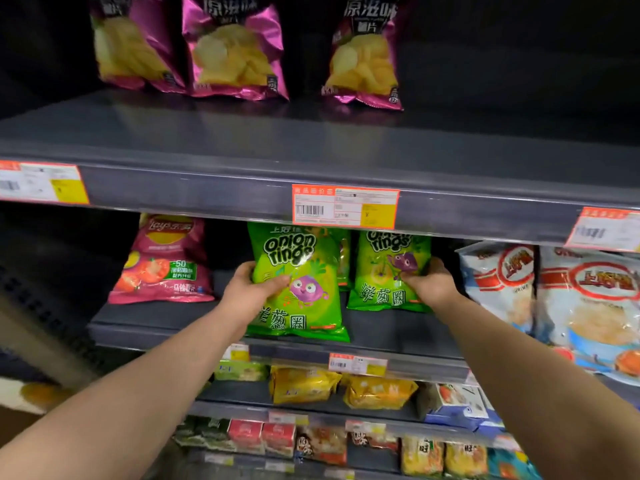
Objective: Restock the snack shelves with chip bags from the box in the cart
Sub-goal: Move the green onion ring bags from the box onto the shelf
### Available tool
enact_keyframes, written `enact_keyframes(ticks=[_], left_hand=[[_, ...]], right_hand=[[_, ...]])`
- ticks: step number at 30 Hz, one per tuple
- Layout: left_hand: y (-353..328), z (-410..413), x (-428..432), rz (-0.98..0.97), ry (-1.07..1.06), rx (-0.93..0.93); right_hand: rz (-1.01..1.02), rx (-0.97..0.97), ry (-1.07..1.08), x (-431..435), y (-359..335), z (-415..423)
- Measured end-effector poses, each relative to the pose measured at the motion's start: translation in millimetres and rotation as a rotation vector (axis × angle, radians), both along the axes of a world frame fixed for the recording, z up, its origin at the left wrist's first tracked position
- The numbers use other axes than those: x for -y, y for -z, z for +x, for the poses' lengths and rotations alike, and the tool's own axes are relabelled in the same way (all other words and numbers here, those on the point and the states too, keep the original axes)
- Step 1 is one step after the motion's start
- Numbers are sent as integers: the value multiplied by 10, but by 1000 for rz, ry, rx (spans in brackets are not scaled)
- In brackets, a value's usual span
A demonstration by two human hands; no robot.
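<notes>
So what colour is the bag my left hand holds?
Bright green: the onion rings bag, clearest in the head view.

Purple foil chip bags point(235, 53) cut off by the top edge; right-hand green onion-rings bag point(377, 282) — top hidden behind the grey metal shelf rail point(207, 192); orange-framed paper price tag point(345, 206) — print too blurred to read.

The grey shelf point(398, 329) carries 1 pink bag point(162, 261), green onion-ring bags point(388, 271).

"onion rings" on green bags point(298, 282), "Lay's" on pink bag point(162, 261)
</notes>
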State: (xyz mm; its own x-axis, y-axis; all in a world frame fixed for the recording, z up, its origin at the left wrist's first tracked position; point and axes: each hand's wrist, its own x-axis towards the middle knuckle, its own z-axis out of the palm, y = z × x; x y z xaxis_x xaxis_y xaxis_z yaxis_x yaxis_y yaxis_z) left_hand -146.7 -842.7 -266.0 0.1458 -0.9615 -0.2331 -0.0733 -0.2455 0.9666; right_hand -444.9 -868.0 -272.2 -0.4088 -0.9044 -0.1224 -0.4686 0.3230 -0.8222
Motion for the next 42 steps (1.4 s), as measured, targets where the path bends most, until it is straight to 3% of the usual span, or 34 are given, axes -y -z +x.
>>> enact_keyframes(ticks=[7, 12, 16, 18, 24, 37, 42], left_hand=[[-3, -225, 109, 32, 72, -16], [-14, -460, 200, 24, 138, -18], [-1, -624, 218, 28, 182, 11], [12, -676, 197, 43, 230, 43], [73, -668, 157, 74, 258, 149], [-72, -673, 128, 91, 189, 294], [-236, -552, 6, 82, 196, 513]], right_hand=[[10, -159, 40, -110, -74, 18], [-183, -484, -80, -368, -227, 153], [133, -286, -348, -495, -277, 325], [232, -289, -403, -512, -246, 401], [303, -371, -356, -421, -210, 501], [307, -280, -363, -345, -367, 503], [268, -679, -357, -432, -619, 494]])
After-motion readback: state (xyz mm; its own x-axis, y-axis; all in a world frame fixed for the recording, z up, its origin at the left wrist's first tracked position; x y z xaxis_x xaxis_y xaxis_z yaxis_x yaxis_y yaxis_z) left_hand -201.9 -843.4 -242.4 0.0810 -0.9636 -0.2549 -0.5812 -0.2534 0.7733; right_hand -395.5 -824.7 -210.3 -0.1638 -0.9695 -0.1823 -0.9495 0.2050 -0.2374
